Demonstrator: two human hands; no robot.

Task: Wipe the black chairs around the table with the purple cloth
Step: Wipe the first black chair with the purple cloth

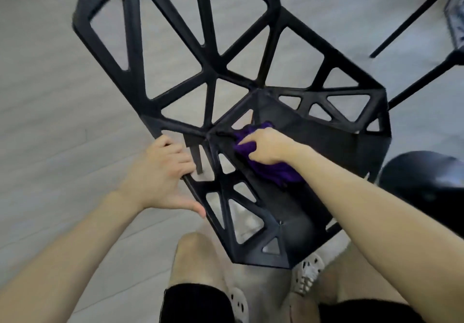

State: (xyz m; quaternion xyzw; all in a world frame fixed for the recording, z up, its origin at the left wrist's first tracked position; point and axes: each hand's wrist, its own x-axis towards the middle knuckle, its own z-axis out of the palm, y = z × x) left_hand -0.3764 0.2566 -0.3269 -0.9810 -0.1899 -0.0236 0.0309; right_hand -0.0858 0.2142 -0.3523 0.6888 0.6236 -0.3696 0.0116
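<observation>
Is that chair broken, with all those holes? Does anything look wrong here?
Nothing stands out. The openings in the black chair are clean-edged cut-outs forming a pattern, not damage. The left hand grips its side edge, and the right hand holds the purple cloth on the seat. No spill shows.
</observation>
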